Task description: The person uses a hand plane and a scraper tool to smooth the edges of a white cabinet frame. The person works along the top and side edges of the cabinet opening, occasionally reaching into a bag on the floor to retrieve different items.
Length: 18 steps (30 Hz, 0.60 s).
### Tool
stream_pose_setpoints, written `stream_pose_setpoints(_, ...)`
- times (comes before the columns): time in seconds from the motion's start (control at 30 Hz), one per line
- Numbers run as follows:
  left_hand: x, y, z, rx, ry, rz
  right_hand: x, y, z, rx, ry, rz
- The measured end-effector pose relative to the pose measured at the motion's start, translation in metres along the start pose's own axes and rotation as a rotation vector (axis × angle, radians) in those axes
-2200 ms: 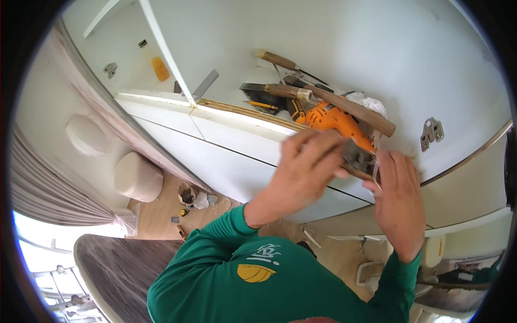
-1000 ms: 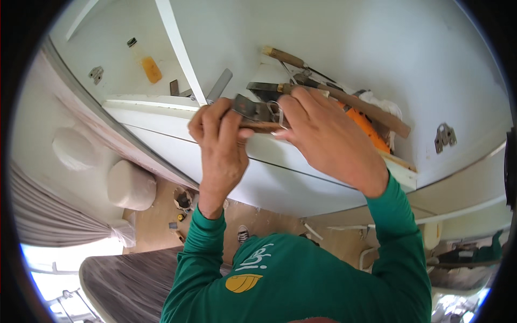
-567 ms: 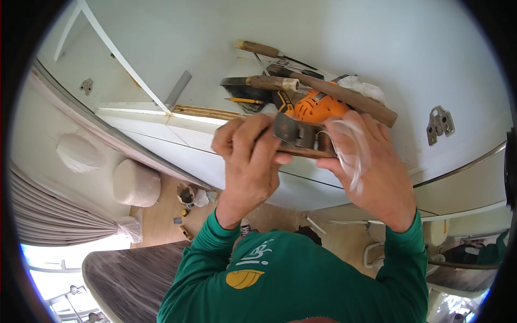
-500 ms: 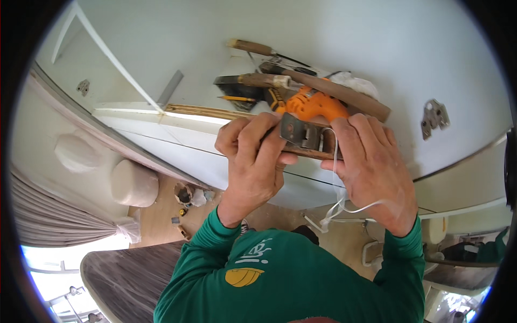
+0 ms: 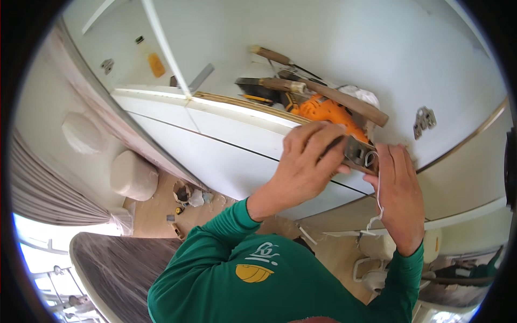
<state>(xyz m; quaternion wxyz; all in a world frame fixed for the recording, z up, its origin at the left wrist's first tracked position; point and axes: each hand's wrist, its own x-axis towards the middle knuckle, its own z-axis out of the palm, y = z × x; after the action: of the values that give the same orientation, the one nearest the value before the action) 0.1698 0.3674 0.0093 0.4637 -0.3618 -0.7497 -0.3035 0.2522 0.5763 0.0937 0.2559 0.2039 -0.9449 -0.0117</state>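
Both my hands are closed around a hand plane, which sits on the front edge of the white cabinet. My left hand wraps one end, its fingers over the top. At the other end, my right hand grips with its thumb on the near side. A thin white curled shaving rises from the plane's mouth and hangs down beside my right hand. Just behind the plane, inside the cabinet, lies an orange power tool. The plane's sole is hidden.
Wooden-handled tools lie piled around the orange tool. A metal hinge is on the right, and a bottle with yellow liquid lies in the left compartment. Below left are a wrapped stool, small items on the floor, and a plastic-covered chair.
Both hands and the plane have moved right along the cabinet edge. The shaving now hangs closer to my right hand. The view has shifted, bringing the bottle into sight.
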Motion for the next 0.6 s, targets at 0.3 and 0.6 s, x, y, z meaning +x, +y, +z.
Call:
stream_pose_setpoints(0.3,-0.010,-0.058,-0.072,0.206,-0.032,-0.093,0.074,-0.055,0.021,0.188,0.026,-0.096)
stream_pose_setpoints(0.6,-0.029,-0.148,-0.148,0.449,-0.029,-0.240,0.185,-0.125,0.074,0.307,0.088,-0.337)
